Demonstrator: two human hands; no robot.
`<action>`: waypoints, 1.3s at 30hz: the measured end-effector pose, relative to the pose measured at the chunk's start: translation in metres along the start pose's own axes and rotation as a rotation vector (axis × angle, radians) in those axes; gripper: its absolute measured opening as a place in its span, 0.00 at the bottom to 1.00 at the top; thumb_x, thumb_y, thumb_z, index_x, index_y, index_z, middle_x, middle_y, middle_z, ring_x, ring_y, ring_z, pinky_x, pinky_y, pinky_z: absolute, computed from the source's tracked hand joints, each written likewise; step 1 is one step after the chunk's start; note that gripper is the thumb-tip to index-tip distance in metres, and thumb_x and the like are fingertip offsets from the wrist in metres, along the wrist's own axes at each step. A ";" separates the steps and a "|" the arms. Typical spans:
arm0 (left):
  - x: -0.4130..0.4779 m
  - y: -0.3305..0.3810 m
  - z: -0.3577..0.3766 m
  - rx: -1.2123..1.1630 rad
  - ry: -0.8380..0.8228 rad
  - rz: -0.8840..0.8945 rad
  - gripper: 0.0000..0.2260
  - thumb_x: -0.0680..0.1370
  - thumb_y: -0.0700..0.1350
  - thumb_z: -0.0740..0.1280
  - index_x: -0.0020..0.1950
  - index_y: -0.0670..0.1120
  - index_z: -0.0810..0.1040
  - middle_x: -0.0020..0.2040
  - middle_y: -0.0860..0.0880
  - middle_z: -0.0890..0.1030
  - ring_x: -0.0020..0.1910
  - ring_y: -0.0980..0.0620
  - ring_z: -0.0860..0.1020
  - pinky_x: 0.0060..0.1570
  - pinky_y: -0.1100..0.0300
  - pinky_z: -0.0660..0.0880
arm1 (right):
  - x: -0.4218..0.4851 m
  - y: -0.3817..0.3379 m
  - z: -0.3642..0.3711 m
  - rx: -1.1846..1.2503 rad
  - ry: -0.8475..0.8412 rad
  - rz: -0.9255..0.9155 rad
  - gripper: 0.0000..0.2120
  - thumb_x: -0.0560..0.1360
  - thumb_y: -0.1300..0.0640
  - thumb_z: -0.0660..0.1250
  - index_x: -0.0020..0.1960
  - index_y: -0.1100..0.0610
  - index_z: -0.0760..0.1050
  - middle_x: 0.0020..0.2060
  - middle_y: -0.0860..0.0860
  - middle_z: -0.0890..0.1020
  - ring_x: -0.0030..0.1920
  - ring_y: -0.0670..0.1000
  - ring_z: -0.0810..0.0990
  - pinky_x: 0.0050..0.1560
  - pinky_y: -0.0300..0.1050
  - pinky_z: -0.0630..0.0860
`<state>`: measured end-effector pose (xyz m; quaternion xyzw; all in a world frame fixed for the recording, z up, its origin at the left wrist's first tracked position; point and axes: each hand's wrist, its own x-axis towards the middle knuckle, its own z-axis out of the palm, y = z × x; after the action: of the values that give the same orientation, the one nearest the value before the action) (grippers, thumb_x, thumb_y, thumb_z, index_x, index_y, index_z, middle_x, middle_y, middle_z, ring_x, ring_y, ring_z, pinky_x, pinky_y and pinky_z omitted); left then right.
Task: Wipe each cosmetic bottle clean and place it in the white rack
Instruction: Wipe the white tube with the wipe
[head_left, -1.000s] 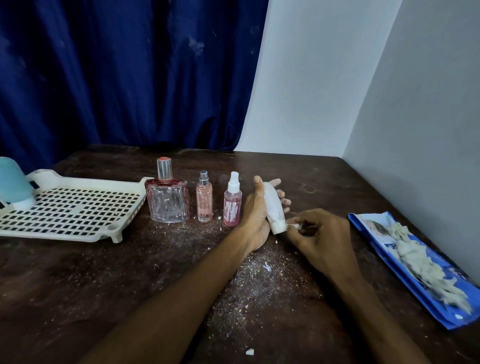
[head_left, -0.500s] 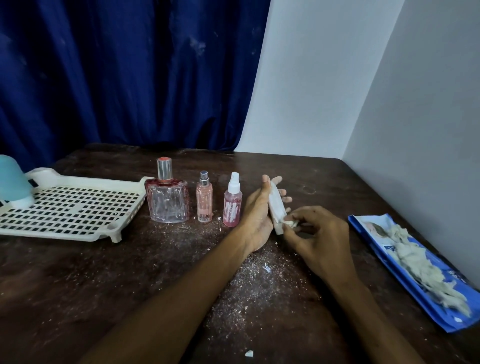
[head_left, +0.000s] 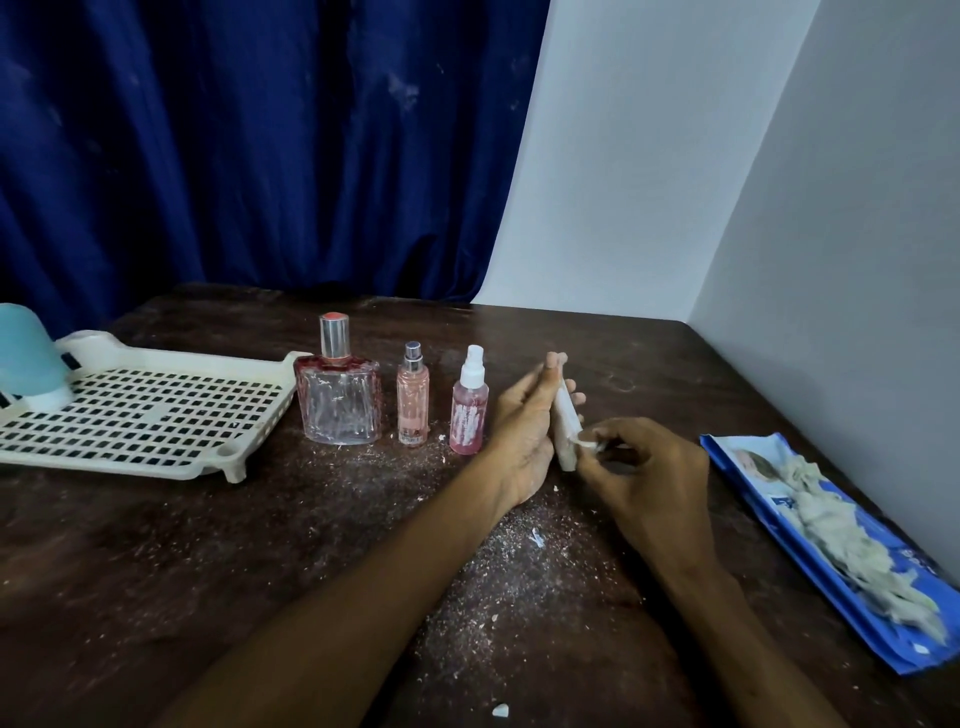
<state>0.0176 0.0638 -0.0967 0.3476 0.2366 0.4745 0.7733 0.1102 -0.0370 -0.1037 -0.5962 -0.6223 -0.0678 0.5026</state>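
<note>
My left hand (head_left: 524, 426) holds a small white bottle (head_left: 565, 428) upright, edge-on to the camera, fingers wrapped behind it. My right hand (head_left: 641, 478) pinches a small white wipe scrap (head_left: 588, 443) against the bottle's lower side. Three bottles stand in a row on the table: a wide clear perfume bottle (head_left: 340, 400) with a silver and red cap, a slim pink spray bottle (head_left: 413, 402), and a pink bottle with a white sprayer (head_left: 469, 408). The white rack (head_left: 156, 415) lies at the left, holding a light blue bottle (head_left: 28, 361) at its far left.
A blue wipes packet (head_left: 769, 499) with crumpled used wipes (head_left: 852, 540) on it lies along the right wall. The dark wooden table (head_left: 208, 545) is strewn with white crumbs and dust. A blue curtain hangs behind; white walls close the right side.
My right hand has moved up the white bottle's side with the wipe. My left hand has turned the bottle more edge-on.
</note>
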 end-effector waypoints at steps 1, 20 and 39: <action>0.000 0.000 0.001 -0.001 0.008 0.004 0.20 0.69 0.55 0.70 0.57 0.47 0.83 0.46 0.47 0.79 0.46 0.52 0.78 0.55 0.52 0.78 | 0.001 0.002 -0.001 -0.004 0.023 0.025 0.10 0.66 0.64 0.79 0.45 0.57 0.83 0.40 0.45 0.83 0.43 0.39 0.82 0.42 0.25 0.74; 0.002 -0.003 0.001 -0.006 0.145 0.048 0.11 0.78 0.46 0.70 0.59 0.46 0.80 0.45 0.49 0.82 0.44 0.54 0.81 0.57 0.50 0.79 | 0.000 0.001 -0.001 -0.082 -0.097 -0.061 0.10 0.64 0.66 0.80 0.43 0.57 0.85 0.43 0.47 0.84 0.40 0.39 0.81 0.44 0.26 0.75; 0.002 -0.007 -0.003 0.033 0.078 0.032 0.17 0.84 0.52 0.57 0.63 0.42 0.76 0.50 0.43 0.82 0.47 0.48 0.83 0.51 0.54 0.80 | 0.003 0.006 -0.004 -0.040 0.059 0.222 0.08 0.72 0.59 0.74 0.50 0.52 0.83 0.40 0.44 0.84 0.40 0.38 0.81 0.43 0.26 0.74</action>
<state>0.0206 0.0647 -0.1046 0.3455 0.2687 0.4959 0.7500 0.1176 -0.0359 -0.1027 -0.6691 -0.5360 -0.0416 0.5131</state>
